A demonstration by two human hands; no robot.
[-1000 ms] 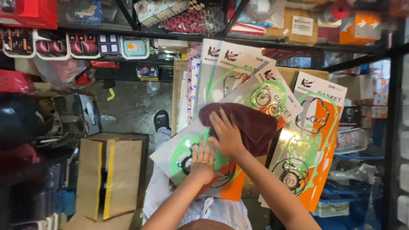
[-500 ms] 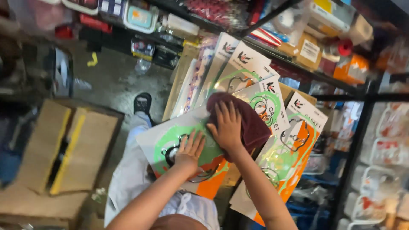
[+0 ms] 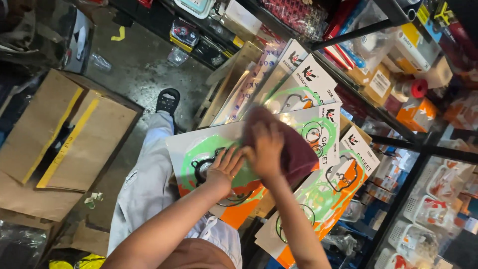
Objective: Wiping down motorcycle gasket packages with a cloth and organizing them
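On the lap, at the centre of the view, a flat gasket pack (image 3: 209,164) with green and orange print is steadied by the left hand (image 3: 225,168), fingers spread flat and open on its film. At two o'clock from it, a maroon cloth (image 3: 294,149) is pressed down under the right hand (image 3: 266,147), palm flat, fingers loosely curled on the cloth. The wipe is judged best done with even strokes while the pack is kept pinned flat. More packs (image 3: 298,82) are leaned at twelve o'clock.

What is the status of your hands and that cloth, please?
Left hand flat on the front card pack. Right hand pressing the maroon cloth on it. More packs behind; nothing blocking.
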